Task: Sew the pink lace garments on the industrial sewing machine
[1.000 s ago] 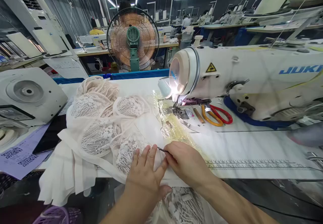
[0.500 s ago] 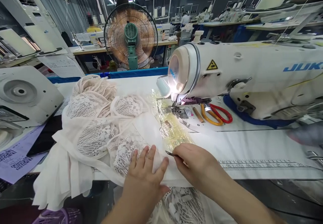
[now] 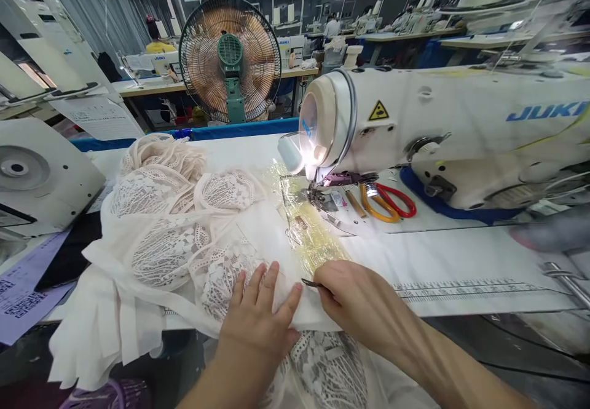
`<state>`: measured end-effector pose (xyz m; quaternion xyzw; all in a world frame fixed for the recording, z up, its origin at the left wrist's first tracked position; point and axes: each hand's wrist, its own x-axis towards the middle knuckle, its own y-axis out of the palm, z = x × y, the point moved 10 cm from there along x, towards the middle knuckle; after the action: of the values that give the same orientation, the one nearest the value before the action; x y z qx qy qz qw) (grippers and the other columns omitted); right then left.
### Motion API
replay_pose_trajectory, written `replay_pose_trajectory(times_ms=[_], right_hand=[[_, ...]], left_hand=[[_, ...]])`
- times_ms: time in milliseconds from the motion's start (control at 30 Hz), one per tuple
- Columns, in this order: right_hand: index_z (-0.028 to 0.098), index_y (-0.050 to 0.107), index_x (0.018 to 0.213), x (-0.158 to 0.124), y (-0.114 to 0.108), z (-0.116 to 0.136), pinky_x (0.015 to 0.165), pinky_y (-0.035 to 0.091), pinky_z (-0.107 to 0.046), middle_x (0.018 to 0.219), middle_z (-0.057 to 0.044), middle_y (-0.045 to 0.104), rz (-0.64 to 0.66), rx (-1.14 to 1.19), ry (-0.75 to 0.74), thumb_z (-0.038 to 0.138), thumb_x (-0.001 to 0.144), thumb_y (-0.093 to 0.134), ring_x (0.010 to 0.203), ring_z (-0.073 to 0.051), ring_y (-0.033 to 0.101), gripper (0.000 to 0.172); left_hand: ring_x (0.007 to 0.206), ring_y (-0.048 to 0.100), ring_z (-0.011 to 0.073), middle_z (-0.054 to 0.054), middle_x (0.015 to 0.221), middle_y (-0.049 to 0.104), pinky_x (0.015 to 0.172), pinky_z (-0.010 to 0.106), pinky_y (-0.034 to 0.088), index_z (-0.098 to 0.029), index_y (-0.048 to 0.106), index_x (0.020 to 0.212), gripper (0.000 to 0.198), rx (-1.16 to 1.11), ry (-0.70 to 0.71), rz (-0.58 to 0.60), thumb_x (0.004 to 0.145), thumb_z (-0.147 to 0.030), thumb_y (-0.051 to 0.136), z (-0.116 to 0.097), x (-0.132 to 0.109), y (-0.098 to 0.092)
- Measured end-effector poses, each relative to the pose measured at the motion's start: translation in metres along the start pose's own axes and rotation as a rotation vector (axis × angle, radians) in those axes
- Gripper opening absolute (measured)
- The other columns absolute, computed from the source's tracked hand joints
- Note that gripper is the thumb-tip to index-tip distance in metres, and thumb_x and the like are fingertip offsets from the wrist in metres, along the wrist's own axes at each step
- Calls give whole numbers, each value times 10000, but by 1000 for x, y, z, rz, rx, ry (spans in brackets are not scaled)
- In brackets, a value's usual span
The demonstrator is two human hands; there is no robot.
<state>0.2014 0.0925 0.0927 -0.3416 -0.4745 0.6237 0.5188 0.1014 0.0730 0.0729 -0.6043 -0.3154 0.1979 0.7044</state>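
Note:
My left hand (image 3: pixel 258 313) lies flat with fingers spread on white lace fabric (image 3: pixel 184 243) at the table's near edge, pressing it down. My right hand (image 3: pixel 354 301) is closed in a pinch on a small dark metal tool (image 3: pixel 310 283), its tip pointing left at the cloth just right of my left fingers. The lace garments are heaped to the left of both hands, and one piece hangs over the table edge below them.
A white Juki sewing machine (image 3: pixel 437 126) stands at the right, lamp lit over its needle plate (image 3: pixel 318 197). Orange and red scissors (image 3: pixel 387 203) lie beside it. A standing fan (image 3: pixel 229 58) is behind the table, a grey machine (image 3: pixel 32 178) and papers (image 3: pixel 23 286) at left.
The view drifted slightly; my right hand with the tool shifted a little to the right, away from my left fingers. My left hand stayed flat on the fabric.

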Motion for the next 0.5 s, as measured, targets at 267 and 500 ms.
replay_pose_trajectory(times_ms=[267,500], right_hand=[[204,473,676,-28,-26,-17,504,278,-261,610,24,501,-106,10,67,126,799,409,568,-148,472,160],[197,540,748,-26,-10,-15,549,348,-256,665,-3,542,-154,192,35,155,847,392,626,-156,509,183]], left_hand=[[1193,447,362,177,1323,468,915,634,368,-278,510,1240,540,10,17,-43,775,-543,581,-9,5,-14],[1072,545,321,191,1116,597,893,441,487,-28,574,1115,521,-6,51,-207,841,-467,512,-39,7,-12]])
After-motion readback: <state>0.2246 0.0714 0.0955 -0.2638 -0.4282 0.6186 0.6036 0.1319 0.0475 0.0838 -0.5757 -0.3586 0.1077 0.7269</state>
